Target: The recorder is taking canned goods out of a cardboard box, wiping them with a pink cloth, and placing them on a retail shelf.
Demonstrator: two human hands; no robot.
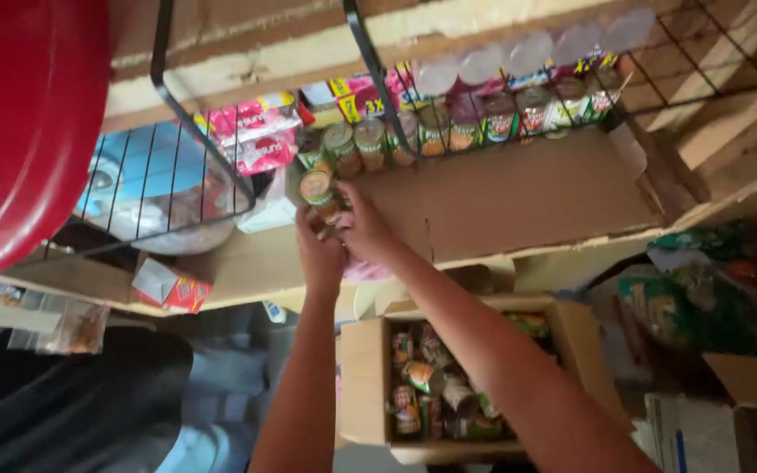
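Cardboard-lined shelf (518,197) is stocked with a row of cans (448,131) | open carton (365,385) of cans is seen below | one can (319,191) is gripped at the shelf's left end by left hand (319,254) and right hand (362,229), fingers closed around it.

Rough wooden plank wall (308,44) behind. Black wire shelf frame (177,105) lined with flattened cardboard (518,193). Timber beams (728,131) at right. Dim, warm light overall.

- A small tin can (319,192) with a green and orange label, tilted, held between both hands against the flattened cardboard shelf (518,197), just below a row of cans (448,127).
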